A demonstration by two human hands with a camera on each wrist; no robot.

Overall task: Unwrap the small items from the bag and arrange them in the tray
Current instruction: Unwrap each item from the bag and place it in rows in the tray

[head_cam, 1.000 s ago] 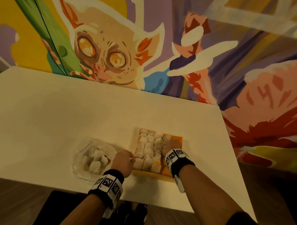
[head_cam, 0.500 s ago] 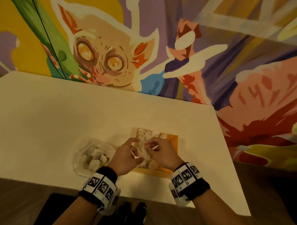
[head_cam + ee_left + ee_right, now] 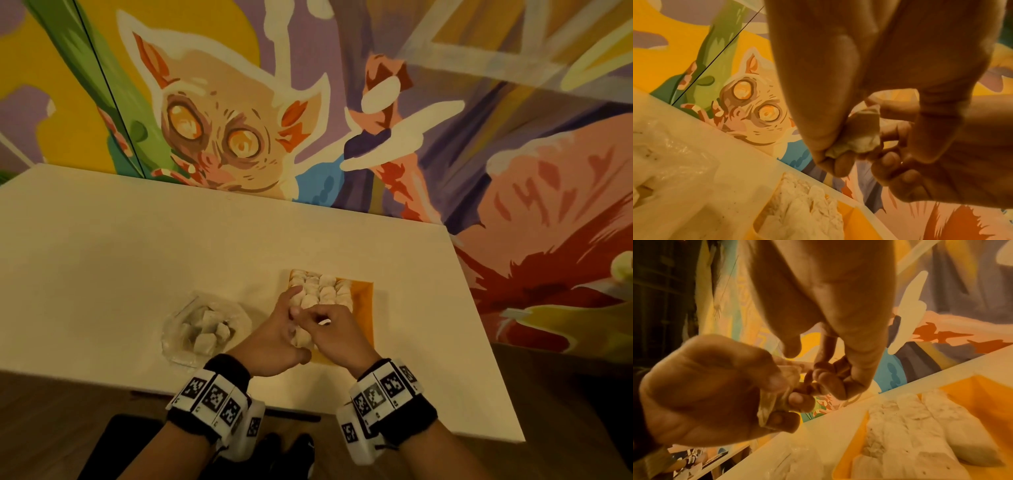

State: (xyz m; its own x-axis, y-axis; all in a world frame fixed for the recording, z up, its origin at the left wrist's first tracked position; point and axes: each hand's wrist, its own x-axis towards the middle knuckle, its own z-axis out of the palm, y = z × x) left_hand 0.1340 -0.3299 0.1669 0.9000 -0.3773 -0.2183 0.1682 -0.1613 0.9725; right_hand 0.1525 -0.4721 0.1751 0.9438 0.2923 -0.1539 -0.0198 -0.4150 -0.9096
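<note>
An orange tray (image 3: 363,310) sits near the table's front edge, with rows of white unwrapped pieces (image 3: 318,289) filling its left part. To its left lies a clear plastic bag (image 3: 178,337) with several pale wrapped pieces (image 3: 209,330) inside. Both hands meet just above the tray's near left corner. My left hand (image 3: 294,323) pinches one small wrapped piece (image 3: 858,138) between thumb and fingers. My right hand (image 3: 320,318) has its fingers (image 3: 828,379) curled and pinches the wrapper (image 3: 774,394) at the other end. The hands cover the tray's near rows.
The cream table (image 3: 137,260) stretches far and left of the tray and bag; its front edge runs right under my wrists. A painted mural wall (image 3: 239,137) stands along the table's far side. Dark floor lies to the right.
A second ago the right hand lay low in the tray and the left was a fist beside it. Both have since risen and come together on one wrapped piece.
</note>
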